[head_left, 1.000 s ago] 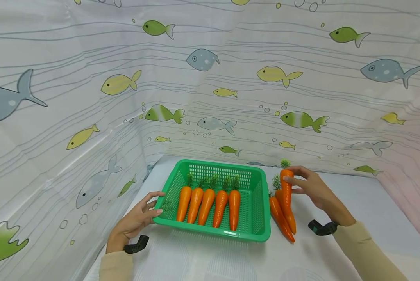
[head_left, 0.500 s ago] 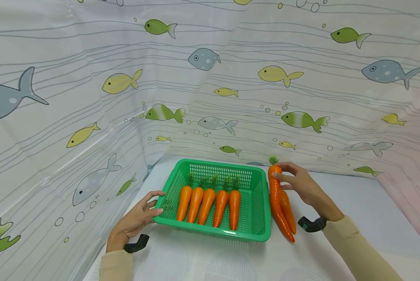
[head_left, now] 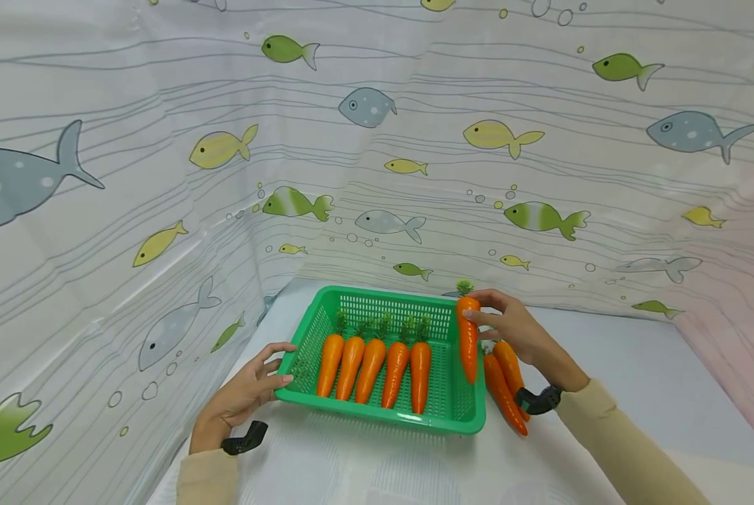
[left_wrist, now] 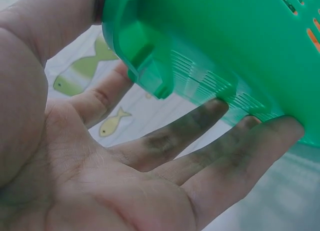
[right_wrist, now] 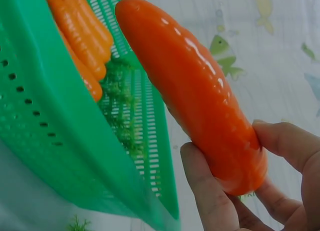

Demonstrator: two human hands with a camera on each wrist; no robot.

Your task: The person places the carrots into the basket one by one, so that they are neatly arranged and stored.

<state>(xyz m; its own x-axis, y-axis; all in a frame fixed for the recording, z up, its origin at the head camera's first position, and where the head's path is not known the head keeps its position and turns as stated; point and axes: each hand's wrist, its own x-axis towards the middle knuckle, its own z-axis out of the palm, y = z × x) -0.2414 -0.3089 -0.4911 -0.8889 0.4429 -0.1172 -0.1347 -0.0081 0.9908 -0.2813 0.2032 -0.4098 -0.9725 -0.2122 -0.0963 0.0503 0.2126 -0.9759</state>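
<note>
An orange carrot point(head_left: 468, 337) with a green tuft hangs over the right end of a green plastic basket point(head_left: 440, 423). My right hand point(head_left: 509, 326) pinches its thick upper end between thumb and fingers, and its tip point(right_wrist: 132, 8) points down into the basket. Several carrots lie side by side in the basket, among them this one point(head_left: 420, 379), tufts toward the back. My left hand point(head_left: 247, 389) holds the basket's left end; in the left wrist view the thumb reaches over the rim and the fingertips point(left_wrist: 287, 128) meet the outer wall.
Beside the basket's right wall, two more carrots point(head_left: 505, 396) lie on the white tabletop point(head_left: 604, 379), partly behind the right wrist. A fish-patterned sheet point(head_left: 414, 105) rises behind and to the left. Each wrist wears a black camera point(head_left: 245, 440).
My right hand has carried the carrot left, from above the loose carrots beside the basket to over the basket's right end. My left hand has stayed at the basket's left end.
</note>
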